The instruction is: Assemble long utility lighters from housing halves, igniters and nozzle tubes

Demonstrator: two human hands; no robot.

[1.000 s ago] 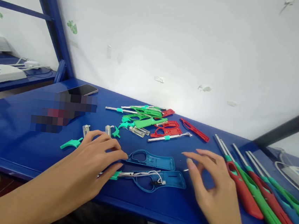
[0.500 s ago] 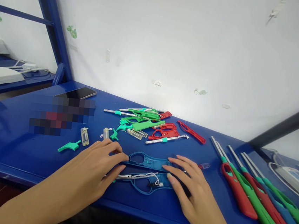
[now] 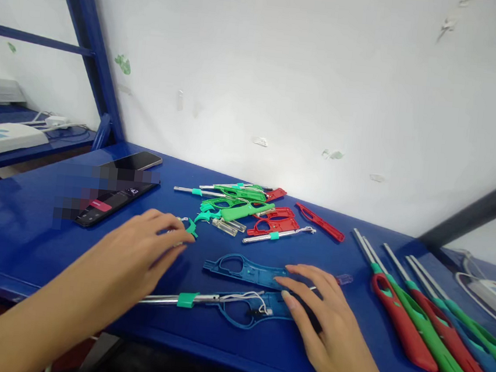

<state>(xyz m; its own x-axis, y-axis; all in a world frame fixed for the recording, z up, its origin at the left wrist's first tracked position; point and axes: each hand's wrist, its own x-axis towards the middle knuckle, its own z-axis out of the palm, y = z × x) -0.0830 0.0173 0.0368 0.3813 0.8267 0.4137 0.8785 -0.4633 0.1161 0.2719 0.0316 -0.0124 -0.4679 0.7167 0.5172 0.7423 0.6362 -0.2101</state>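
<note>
My left hand [image 3: 147,249] is over the left middle of the table, fingers stretched and thumb apart, its fingertips beside a teal-green trigger piece [image 3: 192,228]. What lies under it is partly hidden. My right hand [image 3: 321,310] has its fingers spread, fingertips resting at the right ends of two blue lighter casing halves. The upper half [image 3: 251,273] lies bare with its inside up. In the lower half [image 3: 235,319] lie white wires [image 3: 248,296] and a metal lighter tube [image 3: 158,299] with a green collar [image 3: 187,300]. Behind my right fingers lies a clear purplish handle [image 3: 344,279].
Green casing parts [image 3: 248,210], red casing parts [image 3: 275,223], clear fuel tanks [image 3: 225,226] and tubes are piled toward the wall. Several whole stick lighters [image 3: 404,324] line the right side. Phones [image 3: 117,202] lie at the left, partly blurred.
My left hand has moved left and away from the blue casing, uncovering the metal tube and collar, and now covers the loose parts at left. My right hand stays on the casing.
</note>
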